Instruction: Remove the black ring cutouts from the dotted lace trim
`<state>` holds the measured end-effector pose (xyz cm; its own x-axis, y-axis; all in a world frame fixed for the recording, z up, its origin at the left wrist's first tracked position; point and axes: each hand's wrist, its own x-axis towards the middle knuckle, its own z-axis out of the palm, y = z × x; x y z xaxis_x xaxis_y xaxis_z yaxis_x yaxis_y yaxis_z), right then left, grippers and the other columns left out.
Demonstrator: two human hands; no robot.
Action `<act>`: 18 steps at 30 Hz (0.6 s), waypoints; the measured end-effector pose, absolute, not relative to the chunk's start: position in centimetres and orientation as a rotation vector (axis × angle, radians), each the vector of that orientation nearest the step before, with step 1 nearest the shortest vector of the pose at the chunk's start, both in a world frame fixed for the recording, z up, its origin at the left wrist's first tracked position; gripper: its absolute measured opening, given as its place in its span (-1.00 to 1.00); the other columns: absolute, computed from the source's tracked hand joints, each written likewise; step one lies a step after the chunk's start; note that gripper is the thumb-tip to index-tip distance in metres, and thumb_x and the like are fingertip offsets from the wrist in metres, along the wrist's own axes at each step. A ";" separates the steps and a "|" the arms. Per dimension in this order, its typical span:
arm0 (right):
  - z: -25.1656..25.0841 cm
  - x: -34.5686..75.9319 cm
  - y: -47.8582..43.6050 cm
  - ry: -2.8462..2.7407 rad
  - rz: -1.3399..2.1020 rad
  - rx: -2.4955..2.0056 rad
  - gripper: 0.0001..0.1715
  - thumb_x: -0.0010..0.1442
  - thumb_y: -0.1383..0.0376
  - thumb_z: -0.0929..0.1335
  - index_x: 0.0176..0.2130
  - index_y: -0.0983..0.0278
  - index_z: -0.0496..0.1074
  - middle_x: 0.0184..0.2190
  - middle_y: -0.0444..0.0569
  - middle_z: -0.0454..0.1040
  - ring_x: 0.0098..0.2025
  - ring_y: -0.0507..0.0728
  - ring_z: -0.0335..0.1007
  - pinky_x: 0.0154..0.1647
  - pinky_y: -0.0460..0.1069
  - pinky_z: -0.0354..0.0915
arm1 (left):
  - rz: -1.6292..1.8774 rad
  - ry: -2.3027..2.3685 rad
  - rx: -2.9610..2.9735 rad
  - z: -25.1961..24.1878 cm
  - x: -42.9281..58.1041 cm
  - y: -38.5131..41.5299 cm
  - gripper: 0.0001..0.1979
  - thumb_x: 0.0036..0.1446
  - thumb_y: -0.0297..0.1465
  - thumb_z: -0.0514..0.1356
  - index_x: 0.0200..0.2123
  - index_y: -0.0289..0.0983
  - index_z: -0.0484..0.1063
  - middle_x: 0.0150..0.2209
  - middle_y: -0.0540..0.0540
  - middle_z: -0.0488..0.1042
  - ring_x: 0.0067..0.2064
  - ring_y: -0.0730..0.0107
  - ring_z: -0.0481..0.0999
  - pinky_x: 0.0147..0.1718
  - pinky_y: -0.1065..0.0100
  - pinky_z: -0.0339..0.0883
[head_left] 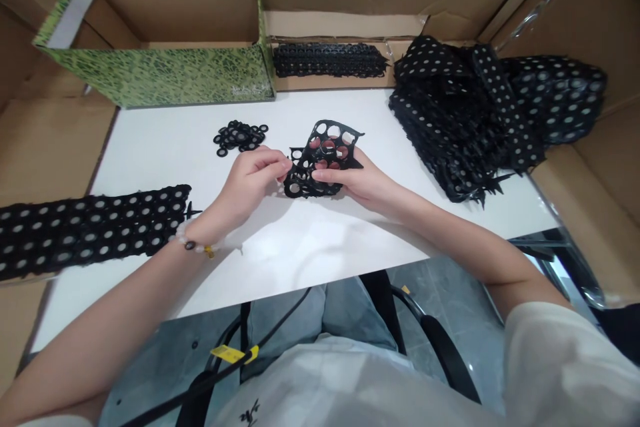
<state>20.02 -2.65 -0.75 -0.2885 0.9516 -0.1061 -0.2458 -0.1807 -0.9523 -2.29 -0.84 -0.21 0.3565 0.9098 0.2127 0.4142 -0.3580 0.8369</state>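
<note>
Cardboard panels (55,147) line the back and sides of a white bench (310,257), and a grey tiled floor (440,293) shows past its near edge. A green patterned box (155,75) stands open at the back left. Just beside it, a black punched strip (327,60) lies along a cardboard ledge, behind the bench.

Near the middle of the bench, held just above its surface, is a ragged black punched sheet (313,163) with large round holes. Both hands are closed on it and close together. The left hand (250,180) pinches its left edge between thumb and fingers, while the right hand (350,183) grips its lower right part, with the fingers lying across the holes. A beaded bracelet (193,243) circles the left wrist.

Beyond the left hand, a small pile of black rings (240,137) lies on the bench, apart from the sheet. A long punched mat (85,230) stretches along the left side and runs off the frame, well apart from the rings. A large tangled heap of punched black strips (465,120) fills the right side, partly over the bench edge. Its pale dots are too small to tell apart.
</note>
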 end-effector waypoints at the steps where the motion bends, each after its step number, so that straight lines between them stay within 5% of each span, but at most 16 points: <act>1: -0.7 20.0 -2.6 -1.115 1.637 -0.963 -0.32 -0.16 0.22 0.68 -0.07 0.19 0.47 -0.24 -0.14 0.48 -0.14 0.11 0.43 0.07 0.10 0.43 | 0.901 1.140 1.918 -0.3 -2.3 -0.7 -0.63 0.27 -0.25 0.17 -0.59 -0.21 0.38 -0.53 -0.05 0.39 -0.33 0.22 0.41 -0.31 0.22 0.31; 9: -1.1 20.4 -2.6 -1.085 1.654 -1.046 -0.40 -0.11 0.22 0.66 -0.11 0.23 0.46 -0.30 -0.17 0.48 -0.21 0.09 0.46 0.00 0.07 0.41 | 0.951 0.976 2.545 -1.1 -2.1 -1.1 -0.71 0.39 -0.30 0.16 -0.37 -0.26 0.54 -0.41 -0.14 0.58 -0.24 0.15 0.44 -0.17 0.15 0.39; 18: -1.2 20.0 -2.6 -1.159 1.662 -1.071 -0.53 -0.13 0.27 0.63 -0.25 0.26 0.46 -0.36 -0.17 0.53 -0.29 0.06 0.46 -0.11 0.02 0.41 | 1.024 0.784 2.971 -2.0 -1.5 -2.1 -0.77 0.39 -0.41 0.23 -0.39 -0.24 0.50 -0.36 -0.11 0.63 -0.29 0.20 0.40 -0.29 0.18 0.38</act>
